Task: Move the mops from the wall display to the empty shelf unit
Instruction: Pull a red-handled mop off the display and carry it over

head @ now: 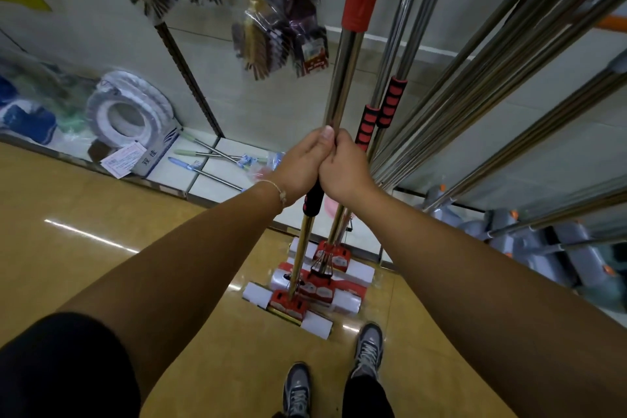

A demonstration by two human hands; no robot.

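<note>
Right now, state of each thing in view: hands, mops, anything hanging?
left hand: grips held mop
right hand: grips held mop, touching left hand
held mop: upright, head low by the floor
other mops: standing, heads on floor
steel poles: leaning at right
brushes: hanging, plastic-wrapped

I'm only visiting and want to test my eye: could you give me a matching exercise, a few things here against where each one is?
Things:
1 mop heads
2 brushes
3 white coil
4 left hand

Places:
A hanging in front of the wall
B gripping a mop pole
C on the floor
D on the low ledge, left

Pairs: 1-C, 2-A, 3-D, 4-B
</note>
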